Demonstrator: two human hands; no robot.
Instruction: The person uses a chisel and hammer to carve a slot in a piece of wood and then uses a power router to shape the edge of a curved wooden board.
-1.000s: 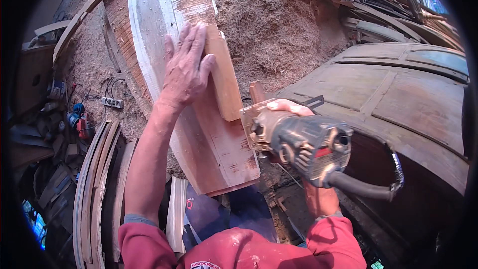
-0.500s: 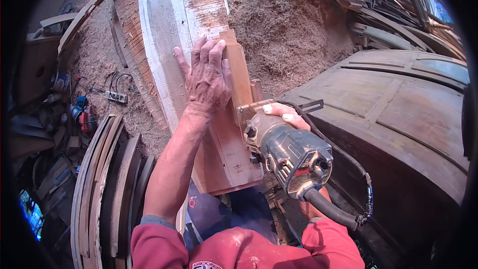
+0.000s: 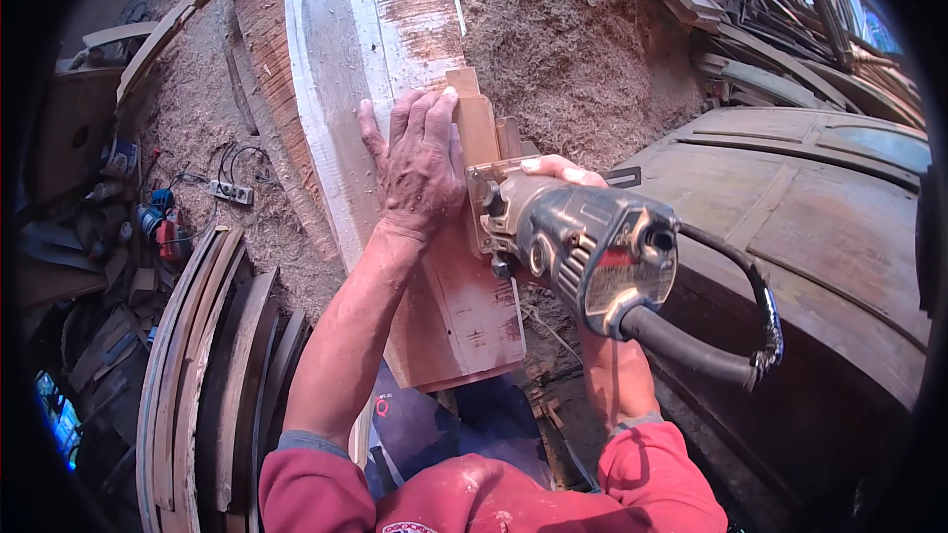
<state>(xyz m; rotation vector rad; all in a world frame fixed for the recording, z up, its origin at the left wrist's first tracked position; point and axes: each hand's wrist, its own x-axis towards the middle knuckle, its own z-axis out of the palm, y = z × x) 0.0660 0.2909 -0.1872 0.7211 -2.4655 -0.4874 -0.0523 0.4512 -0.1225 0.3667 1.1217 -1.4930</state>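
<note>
Pale wood: broad board (image 3: 395, 10) slants up the view, smaller block (image 3: 478, 128) lying along its right edge. Left hand (image 3: 417, 173) open, palm down, fingers extended over board and block. Right hand (image 3: 565, 172) grips the dark power tool (image 3: 592, 237), whose body hides most of it; metal base plate (image 3: 477, 227) at the block's near end, contact unclear. Thick cable (image 3: 686, 345) loops off rightward, before a large panelled wooden piece (image 3: 829, 227) crowding that side. Shavings (image 3: 563, 49) heap beyond; scrap timber (image 3: 765, 64) upper right. Curved slats (image 3: 183, 375) lower left, power strip (image 3: 231, 192) above them.
</note>
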